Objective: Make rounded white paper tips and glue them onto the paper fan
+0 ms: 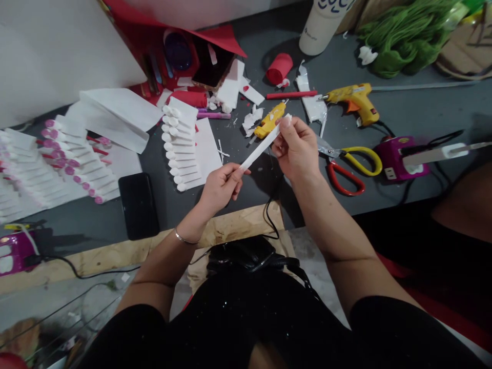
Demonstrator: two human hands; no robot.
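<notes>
My left hand (226, 185) grips the near-left end of a white paper strip (262, 148); my right hand (292, 141) pinches its far-right end. The strip is above the counter (240, 202), near the small yellow glue gun (270, 120). Scissors (348, 163) lie to the right.

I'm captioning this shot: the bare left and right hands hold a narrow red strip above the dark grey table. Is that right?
Not quite: the narrow strip is white, not red, as the head view shows. The bare left hand and right hand hold it above the dark grey table.
</notes>
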